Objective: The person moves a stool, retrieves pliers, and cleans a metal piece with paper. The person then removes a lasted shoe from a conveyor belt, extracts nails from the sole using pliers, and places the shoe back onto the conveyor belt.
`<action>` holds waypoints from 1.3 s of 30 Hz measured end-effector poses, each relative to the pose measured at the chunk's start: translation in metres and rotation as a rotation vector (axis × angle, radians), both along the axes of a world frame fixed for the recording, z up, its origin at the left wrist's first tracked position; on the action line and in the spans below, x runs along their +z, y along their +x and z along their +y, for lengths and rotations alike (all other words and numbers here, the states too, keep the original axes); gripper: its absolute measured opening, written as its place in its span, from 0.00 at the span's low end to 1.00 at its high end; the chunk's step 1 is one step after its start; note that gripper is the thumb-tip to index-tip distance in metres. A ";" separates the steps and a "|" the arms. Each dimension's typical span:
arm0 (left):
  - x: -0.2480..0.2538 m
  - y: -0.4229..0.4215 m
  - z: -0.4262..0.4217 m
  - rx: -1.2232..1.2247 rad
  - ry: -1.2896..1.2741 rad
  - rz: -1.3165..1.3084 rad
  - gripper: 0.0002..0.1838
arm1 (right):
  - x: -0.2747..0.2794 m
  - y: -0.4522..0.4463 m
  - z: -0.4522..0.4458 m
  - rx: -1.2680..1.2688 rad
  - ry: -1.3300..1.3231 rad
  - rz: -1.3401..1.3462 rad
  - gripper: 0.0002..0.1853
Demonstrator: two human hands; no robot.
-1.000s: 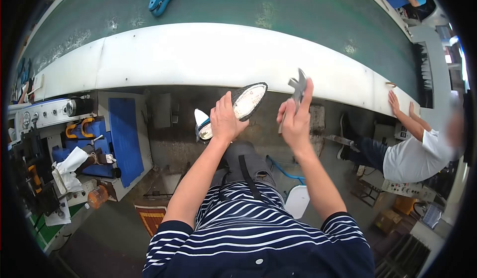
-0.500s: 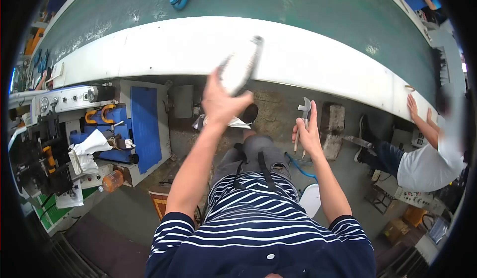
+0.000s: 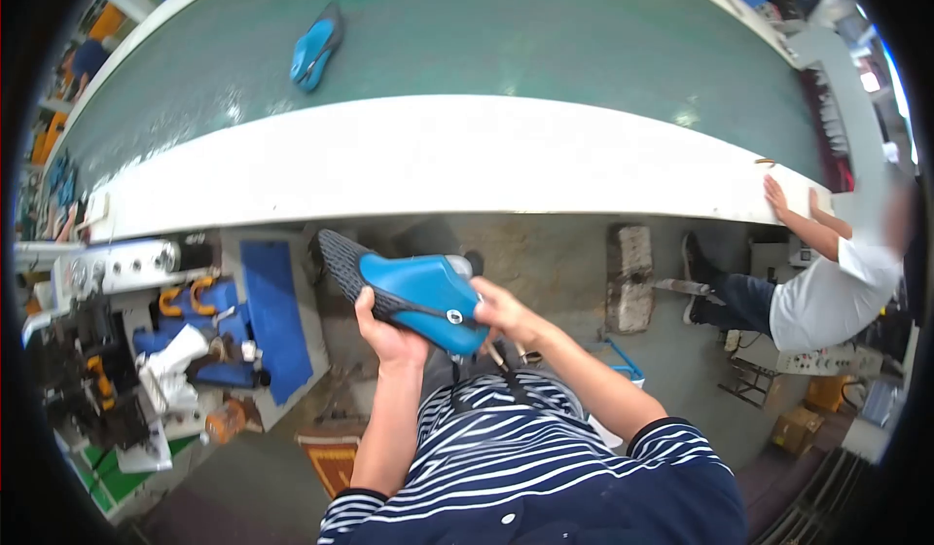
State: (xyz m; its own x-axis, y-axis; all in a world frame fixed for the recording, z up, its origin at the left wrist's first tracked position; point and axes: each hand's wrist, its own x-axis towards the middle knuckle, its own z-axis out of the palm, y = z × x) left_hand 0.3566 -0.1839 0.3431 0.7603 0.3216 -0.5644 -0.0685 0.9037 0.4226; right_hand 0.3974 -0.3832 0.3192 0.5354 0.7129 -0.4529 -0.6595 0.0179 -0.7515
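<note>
A blue shoe last (image 3: 413,287) with a dark grey knitted shoe upper (image 3: 348,265) around its toe and lower side lies tilted across in front of my body. My left hand (image 3: 394,339) is closed around the upper from below, thumb on its side. At the heel end of the last is my right hand (image 3: 506,313), fingers curled, with the handles of a pair of pincers (image 3: 498,354) sticking out below it. The head of the pincers is hidden behind the hand and the last.
Another blue last with a dark upper (image 3: 316,49) lies on the green conveyor belt (image 3: 486,29), behind a white ledge (image 3: 438,156). A machine (image 3: 97,321) stands at left. On the right, a person in a white shirt (image 3: 827,297) rests both hands on the ledge.
My left hand has drawn the last back from the ledge towards my body and turned its blue side up. My right hand has moved left to its heel with the pincers. My view has shifted.
</note>
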 end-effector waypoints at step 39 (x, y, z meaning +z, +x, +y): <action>-0.146 -0.001 0.026 -0.666 1.791 0.072 0.04 | -0.077 0.258 -0.051 -0.635 -0.748 -0.493 0.24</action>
